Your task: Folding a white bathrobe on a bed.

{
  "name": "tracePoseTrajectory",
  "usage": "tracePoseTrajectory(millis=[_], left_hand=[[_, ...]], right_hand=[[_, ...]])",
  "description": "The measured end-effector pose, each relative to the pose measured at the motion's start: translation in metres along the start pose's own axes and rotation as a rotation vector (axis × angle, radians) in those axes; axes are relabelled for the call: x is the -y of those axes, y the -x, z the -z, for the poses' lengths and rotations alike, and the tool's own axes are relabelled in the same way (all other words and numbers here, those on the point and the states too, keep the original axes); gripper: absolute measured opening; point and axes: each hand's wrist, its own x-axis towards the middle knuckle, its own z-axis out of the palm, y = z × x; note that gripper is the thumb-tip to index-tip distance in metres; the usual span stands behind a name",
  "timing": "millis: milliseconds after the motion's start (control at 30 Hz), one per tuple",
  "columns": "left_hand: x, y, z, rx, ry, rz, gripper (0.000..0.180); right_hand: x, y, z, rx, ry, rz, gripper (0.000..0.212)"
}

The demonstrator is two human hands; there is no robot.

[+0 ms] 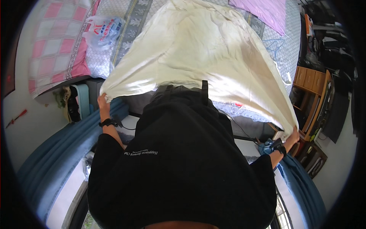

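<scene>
A large cream-coloured cloth is spread out before me, its far part lying on the bed and its near edge stretched between my hands. My left hand grips the near left corner, fingers closed round the fabric. At the near right corner, my right hand is likewise closed on the cloth and sits lower in the picture. Between the hands the near edge sags and shows creases. Each wrist wears a black band with a small device and a cable. The cloth hides much of the bed's middle.
The bed has a patterned grey-white sheet. On it are a pink checked pillow, a plastic bag, a purple cloth and a blue cord. A wooden cabinet stands right. Blue curtains hang on both sides.
</scene>
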Motion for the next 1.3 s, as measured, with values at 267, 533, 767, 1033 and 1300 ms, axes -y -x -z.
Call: tracePoseTrajectory(millis=[267,533,767,1033,1300], left_hand=[[0.025,-0.044,0.002,0.086,-0.444,0.031,0.039],[0.110,-0.100,-0.022,0.281,-0.802,-0.111,0.028],[0.096,-0.061,-0.220,0.341,-1.091,-0.776,0.042],[0.118,-0.040,-0.540,0.410,-1.094,-1.083,0.056],[0.185,-0.084,-0.619,0.223,-1.140,-1.083,0.061]], right_hand=[[-0.138,-0.107,0.123,-0.252,0.365,-0.067,0.053],[-0.232,-0.038,-0.035,0.457,0.808,0.252,0.033],[-0.084,0.073,-0.277,0.767,0.472,0.448,0.031],[0.035,-0.003,-0.509,0.723,0.433,0.962,0.033],[0.096,-0.056,-0.647,0.818,0.501,0.804,0.046]])
